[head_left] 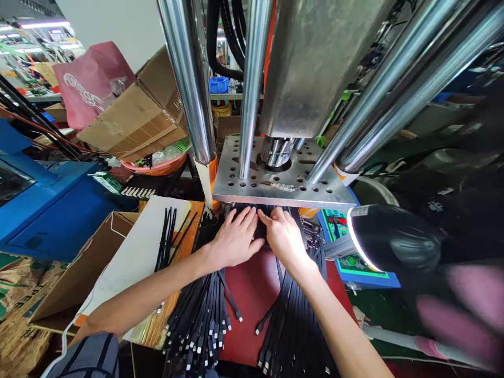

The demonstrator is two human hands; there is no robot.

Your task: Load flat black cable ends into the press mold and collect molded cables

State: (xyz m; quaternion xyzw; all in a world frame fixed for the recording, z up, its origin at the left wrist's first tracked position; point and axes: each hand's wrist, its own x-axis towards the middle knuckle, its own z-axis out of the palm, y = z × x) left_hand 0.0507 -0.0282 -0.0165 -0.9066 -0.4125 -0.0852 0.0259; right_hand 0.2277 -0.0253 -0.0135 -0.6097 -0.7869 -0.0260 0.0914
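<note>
Under the press plate [283,184], my left hand [235,239] and right hand [284,236] press flat, open, on limp, light black cables [205,310]; grip them near the connectors.

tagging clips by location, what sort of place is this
Most likely a factory floor making cables: a vertical press on steel columns, bundles of black cables under both hands, and cardboard boxes stacked around.

Crowded workshop. Pale wall [118,26] at back, strip lights [43,24] glowing far left over cluttered shelves. Blue machine housing [51,210] at left, cardboard boxes [137,115] and pink bag [88,84] stacked behind. Steel press columns [189,79] rising centre, perforated plate [283,184] below.
</note>
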